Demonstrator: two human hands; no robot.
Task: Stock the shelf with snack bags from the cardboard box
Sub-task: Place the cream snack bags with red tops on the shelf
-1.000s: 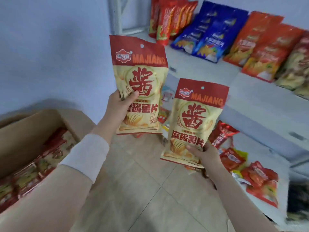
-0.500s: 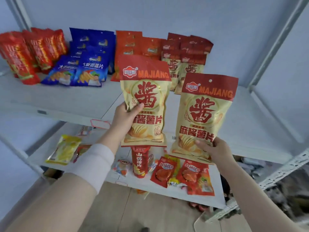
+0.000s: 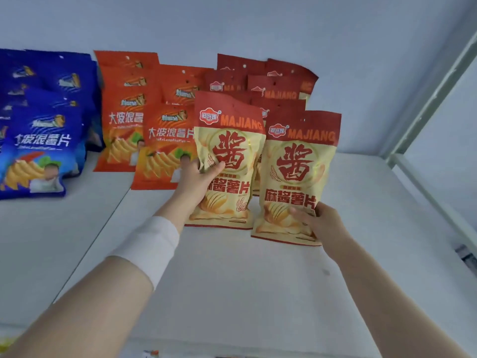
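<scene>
On the white shelf (image 3: 258,280), with the stocked MAJIANG row (image 3: 281,83) at the back as our marker, we list:

1. Stocked MAJIANG row: bags with dark red headers, standing upright and overlapped against the wall (image 3: 258,21). The row is several bags deep, and we cannot tell the exact count.

2. Left-held bag (image 3: 229,161): cream body, red header, large red character. It is upright, directly in front of the row's left half, and covers part of it. Our left hand (image 3: 196,179) grips its left edge, with the thumb curled over the printed face and the fingers behind.

3. Right-held bag (image 3: 296,177): same print, also upright, in front of the row's right half. It is edge to edge with the left-held bag and a little lower. Our right hand (image 3: 318,220) pinches its lower right corner, with the thumb across the front and the fingers hidden behind.

4. Whether either held bag's bottom edge rests on the shelf, we cannot tell.

5. Orange bags (image 3: 124,112): just left of the row and meeting it, in two overlapped stacks that lean back. Our left hand crosses in front of the nearer stack.

6. Blue bags (image 3: 41,140): farther left of the row, beyond the orange bags. They are overlapped, and the picture's edge cuts them off.

7. White cuff (image 3: 149,249): on our left forearm, nearer to us than the row.

8. Pale upright post (image 3: 433,99): right of the row and well apart from it, with shelf surface between.
</scene>
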